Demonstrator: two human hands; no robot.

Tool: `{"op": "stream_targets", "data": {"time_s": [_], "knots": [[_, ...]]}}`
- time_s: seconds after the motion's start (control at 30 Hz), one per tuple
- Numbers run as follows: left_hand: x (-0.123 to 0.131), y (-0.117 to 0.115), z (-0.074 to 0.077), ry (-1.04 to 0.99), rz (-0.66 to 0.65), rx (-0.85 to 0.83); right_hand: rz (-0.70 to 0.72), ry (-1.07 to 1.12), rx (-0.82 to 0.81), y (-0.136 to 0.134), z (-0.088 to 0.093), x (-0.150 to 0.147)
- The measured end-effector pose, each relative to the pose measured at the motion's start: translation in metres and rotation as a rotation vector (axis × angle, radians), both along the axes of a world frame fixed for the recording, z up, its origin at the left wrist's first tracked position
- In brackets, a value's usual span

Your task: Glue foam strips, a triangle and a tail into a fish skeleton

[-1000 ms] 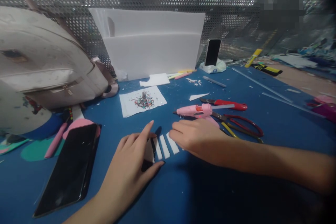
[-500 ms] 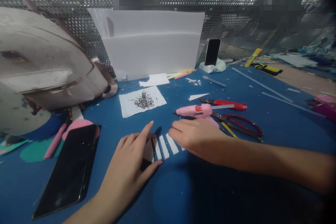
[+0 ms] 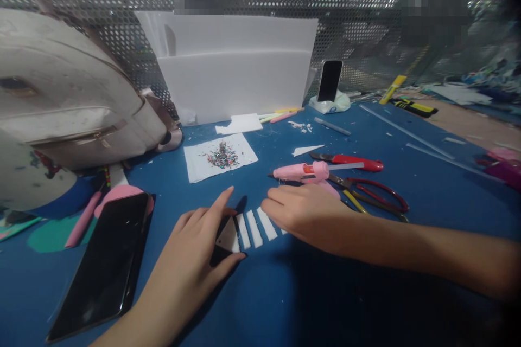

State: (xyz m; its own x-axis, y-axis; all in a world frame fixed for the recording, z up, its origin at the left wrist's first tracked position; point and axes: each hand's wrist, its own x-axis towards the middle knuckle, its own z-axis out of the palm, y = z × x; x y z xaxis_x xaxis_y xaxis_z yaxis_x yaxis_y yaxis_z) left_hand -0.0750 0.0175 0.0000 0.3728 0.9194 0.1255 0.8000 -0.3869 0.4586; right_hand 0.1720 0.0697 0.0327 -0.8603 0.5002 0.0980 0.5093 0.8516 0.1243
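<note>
Narrow white strips [image 3: 254,229] lie side by side on a blue surface [image 3: 260,293].
Left hand [image 3: 192,244]: grip spread wide over a broader white piece [image 3: 229,236]. Right hand [image 3: 302,209]: curled beside the strips; whether holding anything, I cannot tell.

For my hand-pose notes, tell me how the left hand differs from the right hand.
The left hand is spread, thumb apart; the right hand has its fingers curled together. The left hand is at the left end of the white strips; the right hand is at their right end. Both are bare.
</note>
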Motion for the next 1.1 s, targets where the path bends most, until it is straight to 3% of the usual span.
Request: {"op": "stream_targets", "data": {"time_s": [0.33,0.47,0.67,1.1], "knots": [[0.002,0.0,0.003,0.053,-0.03,0.095,-0.004,-0.005,0.016,-0.001,0.002,0.002],[0.007,-0.006,0.006,0.168,-0.105,0.356,-0.015,-0.013,0.044,-0.003,0.002,0.003],[0.024,-0.015,0.013,0.213,-0.368,0.64,-0.044,-0.037,0.04,-0.005,0.007,0.0],[0.024,-0.019,0.001,0.147,-0.402,0.654,-0.051,-0.037,0.044,-0.007,0.007,-0.001]]}}
